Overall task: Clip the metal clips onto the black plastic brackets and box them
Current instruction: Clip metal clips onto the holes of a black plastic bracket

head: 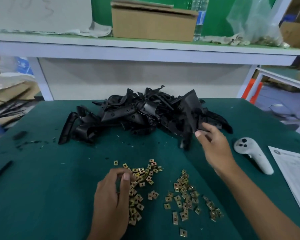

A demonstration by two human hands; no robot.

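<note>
A: Status: right hand (213,146) is out at the right edge of the black bracket pile (142,116), thumb and fingers closed on one bracket (191,115). That piece stands up, partly lifted, lower end down among the others.

B: Left?

A: Left hand (111,194) is on the left cluster of metal clips (142,177), near centre of the green mat (42,187). Fingers curled, thumb pressed in. Looks like a pinch on a clip, but I can't see one between the fingertips, so can't confirm.

B: Risks?

A: Main one: the brackets are interlocked. Pulling this one could drag neighbours out and spill them toward the near side onto the clips.

B: And the clips?

A: Small, loose, piled in two clusters; the second clip group (189,196) sits right of the first. Easy to grab two at once or fumble one. A dropped clip could vanish among the black plastic scraps (29,142) at the left.

B: Anything else in the way?

A: White controller (253,155) and paper sheet (294,175) lie right of the reaching arm; a wide swing back could knock them.

B: Box?

A: Cardboard box (152,23) is on the far shelf. Can't tell if that's the one for finished parts.
</note>
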